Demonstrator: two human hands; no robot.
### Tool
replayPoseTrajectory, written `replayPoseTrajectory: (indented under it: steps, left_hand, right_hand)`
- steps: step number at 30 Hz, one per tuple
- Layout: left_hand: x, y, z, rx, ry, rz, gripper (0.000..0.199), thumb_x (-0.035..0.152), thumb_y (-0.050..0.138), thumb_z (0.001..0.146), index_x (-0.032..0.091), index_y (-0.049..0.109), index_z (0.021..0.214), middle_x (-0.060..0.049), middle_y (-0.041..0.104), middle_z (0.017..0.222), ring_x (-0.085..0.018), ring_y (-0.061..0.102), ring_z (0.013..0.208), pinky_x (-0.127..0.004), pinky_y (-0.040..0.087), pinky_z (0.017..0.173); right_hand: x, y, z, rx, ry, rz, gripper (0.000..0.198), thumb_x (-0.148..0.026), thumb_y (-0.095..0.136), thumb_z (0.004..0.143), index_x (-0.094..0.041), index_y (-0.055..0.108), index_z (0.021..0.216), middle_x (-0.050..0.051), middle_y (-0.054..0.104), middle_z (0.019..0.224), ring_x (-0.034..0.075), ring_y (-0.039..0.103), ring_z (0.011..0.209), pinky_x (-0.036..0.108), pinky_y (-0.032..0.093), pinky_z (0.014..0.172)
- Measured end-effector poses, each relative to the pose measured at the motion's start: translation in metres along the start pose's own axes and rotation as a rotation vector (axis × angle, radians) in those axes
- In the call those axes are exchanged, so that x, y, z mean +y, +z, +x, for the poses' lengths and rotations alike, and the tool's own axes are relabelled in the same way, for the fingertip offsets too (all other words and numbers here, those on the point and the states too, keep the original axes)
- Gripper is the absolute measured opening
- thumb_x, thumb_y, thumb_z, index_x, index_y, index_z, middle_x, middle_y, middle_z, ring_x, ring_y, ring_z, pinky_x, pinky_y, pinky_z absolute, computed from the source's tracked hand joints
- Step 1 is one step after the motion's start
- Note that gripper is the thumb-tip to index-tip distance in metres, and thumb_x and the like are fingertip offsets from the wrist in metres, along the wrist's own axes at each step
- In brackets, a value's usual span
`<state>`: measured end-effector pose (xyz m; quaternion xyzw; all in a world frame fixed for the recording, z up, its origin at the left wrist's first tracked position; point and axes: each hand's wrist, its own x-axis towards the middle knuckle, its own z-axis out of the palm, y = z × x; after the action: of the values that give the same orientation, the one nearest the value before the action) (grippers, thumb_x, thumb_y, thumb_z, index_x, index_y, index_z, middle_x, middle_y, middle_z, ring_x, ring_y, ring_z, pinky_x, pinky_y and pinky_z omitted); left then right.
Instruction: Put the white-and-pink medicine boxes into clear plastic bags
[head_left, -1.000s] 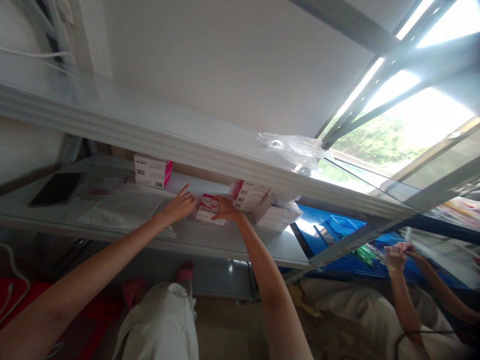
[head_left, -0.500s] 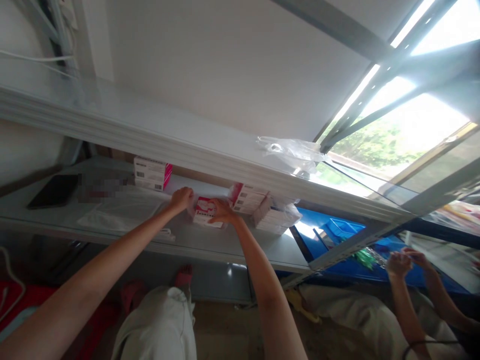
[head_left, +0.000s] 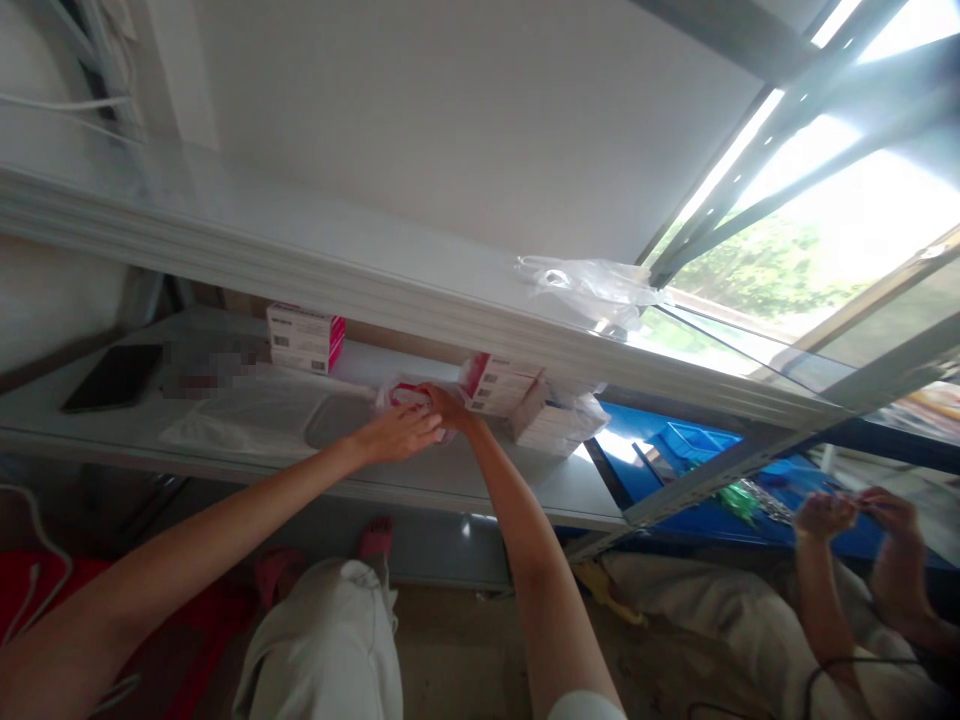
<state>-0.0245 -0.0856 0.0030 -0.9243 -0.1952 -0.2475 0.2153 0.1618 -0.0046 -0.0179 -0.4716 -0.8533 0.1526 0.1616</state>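
A small pink-and-white box (head_left: 409, 395) in clear plastic film sits on the grey lower shelf (head_left: 480, 478), mostly covered by my hands. My right hand (head_left: 448, 408) grips its right side with bent fingers. Across the front of the box lies my left hand (head_left: 401, 433), fingers stretched out and reaching toward my right fingers. Close by on the right stand stacked pink-and-white boxes (head_left: 501, 385) and a further bagged group of white boxes (head_left: 555, 420). Another pair of boxes (head_left: 300, 340) is at the back left.
A dark phone-like slab (head_left: 112, 378) and clear plastic bags (head_left: 240, 415) lie on the left of the shelf. The upper shelf's edge (head_left: 337, 285) overhangs, with a crumpled bag (head_left: 592, 288) on it. At right, another person's hands (head_left: 855, 510) work near blue trays (head_left: 697, 445).
My left hand has moved right, from a closed pose beside the box to lying across its front. My right hand stays on the box, its fingers now more over the top.
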Motion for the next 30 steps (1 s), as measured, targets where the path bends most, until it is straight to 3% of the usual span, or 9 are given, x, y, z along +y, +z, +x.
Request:
replayPoseTrajectory:
  steps: [2,6,13,19,25,30]
  left_hand:
    - [0.012,0.012,-0.006,-0.111,0.112,0.074,0.026,0.009,0.048,0.089,0.019,0.06,0.109,-0.007,0.061,0.112,-0.021,0.056,0.103,-0.033,0.041,0.088]
    - [0.02,0.03,-0.01,-0.25,-0.066,0.23,0.028,0.006,0.045,0.089,0.016,0.061,0.11,-0.009,0.062,0.106,-0.022,0.058,0.092,-0.034,0.042,0.076]
    - [0.015,0.039,-0.009,-0.28,-0.165,0.248,0.034,0.003,0.042,0.088,0.012,0.063,0.113,-0.014,0.061,0.107,-0.024,0.055,0.101,-0.036,0.042,0.079]
    - [0.014,0.043,-0.017,-0.16,-0.156,0.113,0.024,0.008,0.046,0.09,0.014,0.064,0.105,-0.012,0.064,0.105,-0.023,0.059,0.095,-0.037,0.044,0.084]
    - [0.013,0.031,-0.02,-0.008,-0.179,-0.119,0.028,0.005,0.042,0.089,0.017,0.062,0.103,-0.008,0.069,0.091,-0.019,0.064,0.085,-0.036,0.047,0.084]
    - [0.006,0.02,-0.015,0.016,-0.188,-0.147,0.024,0.006,0.042,0.09,0.015,0.063,0.099,-0.009,0.07,0.087,-0.02,0.065,0.083,-0.036,0.048,0.082]
  right_hand:
    - [-0.004,-0.003,0.001,-0.002,-0.005,0.012,0.065,-0.032,0.078,0.067,-0.022,0.053,0.126,0.008,0.061,0.122,0.023,0.059,0.108,0.033,0.046,0.095]
    - [-0.009,-0.01,0.004,-0.028,-0.048,0.01,0.066,-0.025,0.079,0.062,-0.023,0.056,0.123,0.007,0.063,0.118,0.022,0.06,0.102,0.03,0.047,0.09]
    - [-0.005,-0.009,0.01,-0.043,-0.018,-0.038,0.078,-0.023,0.084,0.054,-0.018,0.053,0.125,0.011,0.059,0.124,0.024,0.056,0.107,0.03,0.042,0.092]
    - [-0.01,-0.004,0.012,-0.07,-0.043,-0.047,0.076,-0.021,0.079,0.061,-0.015,0.049,0.13,0.01,0.056,0.129,0.022,0.054,0.114,0.028,0.039,0.098]
    - [-0.008,-0.003,0.006,-0.069,-0.019,-0.065,0.083,-0.033,0.081,0.06,-0.018,0.048,0.135,0.009,0.055,0.132,0.025,0.053,0.118,0.028,0.039,0.1]
    - [-0.005,-0.003,0.007,-0.098,-0.021,-0.117,0.085,-0.039,0.082,0.06,-0.017,0.047,0.135,0.012,0.056,0.131,0.026,0.055,0.116,0.032,0.042,0.098]
